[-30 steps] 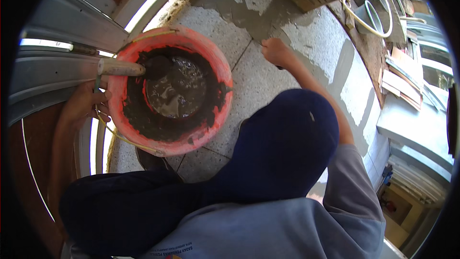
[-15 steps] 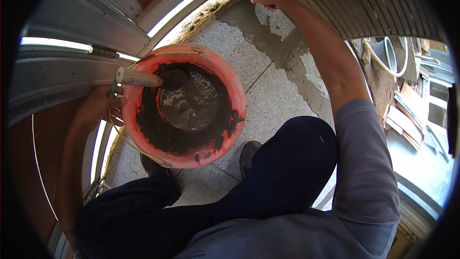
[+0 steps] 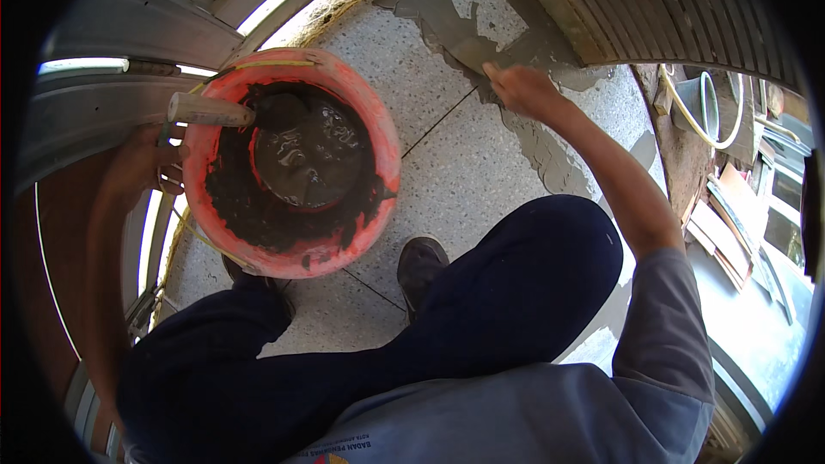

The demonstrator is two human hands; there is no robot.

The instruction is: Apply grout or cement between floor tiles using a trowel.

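Note:
My left hand (image 3: pixel 144 165) is at the left side of an orange bucket (image 3: pixel 378 142), its fingers curled against the rim. The bucket holds dark wet mortar and a smaller round pan (image 3: pixel 309 163). A wooden tool handle (image 3: pixel 206 110) pokes out over the rim just above that hand. My right hand (image 3: pixel 520 88) reaches forward and presses on a strip of grey mortar (image 3: pixel 550 155) spread on the speckled floor (image 3: pixel 447 180) next to a ribbed metal shutter (image 3: pixel 653 9). Whether it holds a tool is hidden.
I am squatting; my dark-trousered knees (image 3: pixel 533 275) and a black shoe (image 3: pixel 421 262) are just below the bucket. Metal door-frame rails (image 3: pixel 103 103) run along the left. Boards, a coil of hose (image 3: pixel 713 103) and clutter lie at the right.
My right hand came back from the far corner of the mortar strip to a spot nearer its middle. The bucket and my left hand stayed put while the view shifted.

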